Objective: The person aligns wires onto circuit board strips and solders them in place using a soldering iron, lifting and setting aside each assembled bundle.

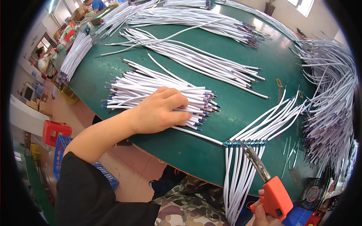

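Note:
My left hand (pixel 160 111) lies palm down on a flat bundle of short white cables (pixel 151 88) on the green table (pixel 245 109), fingers curled over the cables near their stripped blue and dark ends. One cable runs from under that hand to a row of white cables (pixel 245 150) laid side by side over the table's near edge. My right hand (pixel 264 216), at the bottom edge, grips an orange-handled tool (pixel 273 196) whose metal tip touches that row's aligned ends.
More white cable bundles (pixel 196 60) cover the table's far side, and a dense heap (pixel 332 105) hangs at the right. Red and blue crates (pixel 56 132) stand on the floor at left. Other people work at the far left.

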The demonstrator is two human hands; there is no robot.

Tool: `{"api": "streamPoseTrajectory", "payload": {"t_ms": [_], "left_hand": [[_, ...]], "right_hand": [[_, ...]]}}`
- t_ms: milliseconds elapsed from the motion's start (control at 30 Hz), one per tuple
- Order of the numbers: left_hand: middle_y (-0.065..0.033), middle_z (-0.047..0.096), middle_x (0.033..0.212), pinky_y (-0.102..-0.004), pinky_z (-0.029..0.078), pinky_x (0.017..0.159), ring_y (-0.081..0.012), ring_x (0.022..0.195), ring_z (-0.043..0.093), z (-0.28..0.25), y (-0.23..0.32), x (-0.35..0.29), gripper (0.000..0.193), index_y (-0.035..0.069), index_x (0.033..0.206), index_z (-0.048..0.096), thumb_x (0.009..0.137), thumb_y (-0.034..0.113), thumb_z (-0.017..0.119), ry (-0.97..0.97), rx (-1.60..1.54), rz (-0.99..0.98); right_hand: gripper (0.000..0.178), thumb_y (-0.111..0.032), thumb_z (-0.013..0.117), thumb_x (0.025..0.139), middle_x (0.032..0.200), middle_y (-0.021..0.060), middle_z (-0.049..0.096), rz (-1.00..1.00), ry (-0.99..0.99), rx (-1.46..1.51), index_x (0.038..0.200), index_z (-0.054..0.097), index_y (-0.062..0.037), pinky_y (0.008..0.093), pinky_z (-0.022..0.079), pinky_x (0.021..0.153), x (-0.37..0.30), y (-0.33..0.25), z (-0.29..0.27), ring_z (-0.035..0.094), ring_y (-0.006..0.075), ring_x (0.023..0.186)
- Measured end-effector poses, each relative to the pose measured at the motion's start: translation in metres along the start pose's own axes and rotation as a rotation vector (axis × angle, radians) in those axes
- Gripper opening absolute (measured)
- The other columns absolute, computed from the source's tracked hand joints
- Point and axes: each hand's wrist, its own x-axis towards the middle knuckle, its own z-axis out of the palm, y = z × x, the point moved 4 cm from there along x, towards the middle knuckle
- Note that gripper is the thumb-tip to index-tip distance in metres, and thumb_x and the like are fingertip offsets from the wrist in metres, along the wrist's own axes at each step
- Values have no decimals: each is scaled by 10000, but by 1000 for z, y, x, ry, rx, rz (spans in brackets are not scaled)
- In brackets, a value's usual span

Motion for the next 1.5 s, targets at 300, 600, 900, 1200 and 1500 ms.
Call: {"api": "streamPoseTrajectory", "payload": {"t_ms": [300, 600, 900, 1200, 1500], "left_hand": [[-32, 579, 1015, -389, 463, 862, -242, 964, 574, 1, -26, 22, 253, 130, 1046, 697, 794, 129, 723, 99, 70, 204], [-56, 588, 872, -375, 514, 711, -248, 807, 603, 4, 10, 24, 180, 67, 965, 662, 798, 111, 713, -127, -37, 92], [-82, 577, 886, -378, 514, 723, -272, 840, 613, 8, 19, 37, 356, 53, 1146, 666, 794, 2, 644, -84, -54, 15], [-96, 504, 915, -354, 477, 717, -259, 776, 537, 24, 39, 62, 515, 143, 1338, 624, 865, -57, 589, -184, -644, -49], [-110, 562, 964, -411, 497, 762, -303, 891, 610, 37, 41, 71, 340, 116, 1283, 630, 947, 66, 622, -292, -701, -85]], "right_hand": [[481, 120, 673, 850, 1254, 226, 650, -3, 3, 48, 1308, 560, 30, 285, 530, 677, -1, 3, -2, 618, 151, 763], [502, 126, 676, 855, 1261, 203, 657, 143, 268, 509, 1330, 558, 17, 278, 529, 682, -15, 21, 2, 616, 146, 777], [552, 147, 666, 856, 1290, 198, 640, 44, -14, -73, 1372, 519, 17, 270, 522, 692, -12, 14, -14, 612, 137, 811], [549, 162, 651, 843, 1254, 195, 651, 34, -23, -103, 1360, 524, 30, 267, 508, 650, -20, 10, -13, 600, 122, 781], [517, 124, 662, 834, 1232, 196, 664, -78, -44, -34, 1333, 548, 48, 269, 517, 672, -1, -6, -1, 623, 139, 779]]}}
